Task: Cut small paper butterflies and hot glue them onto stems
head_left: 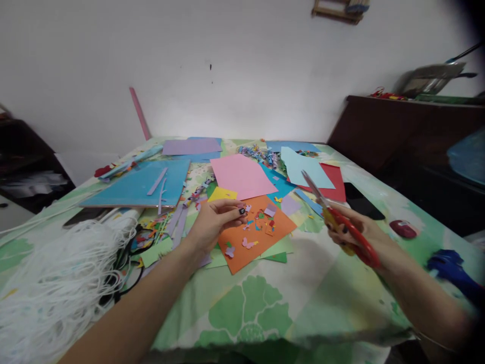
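Note:
My left hand (217, 222) is pinched above the left edge of an orange sheet (242, 260); whatever small piece it holds is too small to name. My right hand (354, 232) is wrapped round scissors (356, 235) with red and yellow handles, their blades pointing up and left over the table. On the orange sheet lie small paper scraps and a pink butterfly cutout (249, 243), with a purple cutout (230, 250) at its left corner. A pink sheet (242, 177) lies just behind it.
White cord (71, 273) is heaped at the left, beside a blue folder (136, 184). Light blue (306, 169) and red sheets (333, 182), a black phone (361, 199), a red mouse (403, 228) and a dark blue item (454, 270) lie at the right.

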`<state>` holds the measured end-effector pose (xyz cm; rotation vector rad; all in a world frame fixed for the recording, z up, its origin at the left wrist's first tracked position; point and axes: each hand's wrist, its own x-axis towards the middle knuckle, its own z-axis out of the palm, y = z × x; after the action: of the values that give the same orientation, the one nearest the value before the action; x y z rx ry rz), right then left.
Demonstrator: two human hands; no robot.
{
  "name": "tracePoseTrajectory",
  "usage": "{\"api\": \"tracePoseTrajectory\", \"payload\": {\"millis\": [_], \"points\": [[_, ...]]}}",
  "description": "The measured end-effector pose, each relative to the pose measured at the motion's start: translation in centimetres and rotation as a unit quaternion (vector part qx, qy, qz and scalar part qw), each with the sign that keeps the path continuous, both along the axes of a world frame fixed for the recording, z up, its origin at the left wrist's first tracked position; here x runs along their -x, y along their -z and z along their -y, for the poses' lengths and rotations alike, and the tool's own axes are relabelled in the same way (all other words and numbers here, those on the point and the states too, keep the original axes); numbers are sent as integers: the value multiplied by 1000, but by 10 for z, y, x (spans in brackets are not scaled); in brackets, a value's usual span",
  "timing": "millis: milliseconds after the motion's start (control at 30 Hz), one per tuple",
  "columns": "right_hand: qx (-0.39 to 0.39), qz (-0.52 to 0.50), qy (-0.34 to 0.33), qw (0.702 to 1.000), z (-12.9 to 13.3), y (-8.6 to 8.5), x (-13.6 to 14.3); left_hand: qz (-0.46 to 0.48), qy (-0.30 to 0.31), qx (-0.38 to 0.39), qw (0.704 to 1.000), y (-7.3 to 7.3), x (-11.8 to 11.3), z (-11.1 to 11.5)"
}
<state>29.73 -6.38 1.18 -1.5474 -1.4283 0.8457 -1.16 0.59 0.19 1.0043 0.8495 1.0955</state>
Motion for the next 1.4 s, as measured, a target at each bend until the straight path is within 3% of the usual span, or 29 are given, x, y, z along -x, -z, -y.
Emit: {"api": "tracePoseTrajectory", "payload": {"millis": [100, 233, 333, 433, 667, 1400], "points": [[-8, -17, -104, 994, -16, 1, 42, 0, -16, -8, 1000, 0, -1, 1], [-106, 134, -144, 975, -34, -2, 93, 13, -41, -7, 999, -2, -2, -1], [-200, 213, -161, 943, -41, 0, 109, 25, -42, -13, 999, -2, -2, -1], [-240, 257, -158, 923, -43, 10, 109, 35, -43, -12, 998, -1, -4, 2], [-260, 266, -160, 915, -38, 31, 102, 13, -53, -35, 998, -2, -11, 11], [-294, 269, -147, 905, -34, 37, 102, -5, -40, -59, 997, 7, -13, 11]]}}
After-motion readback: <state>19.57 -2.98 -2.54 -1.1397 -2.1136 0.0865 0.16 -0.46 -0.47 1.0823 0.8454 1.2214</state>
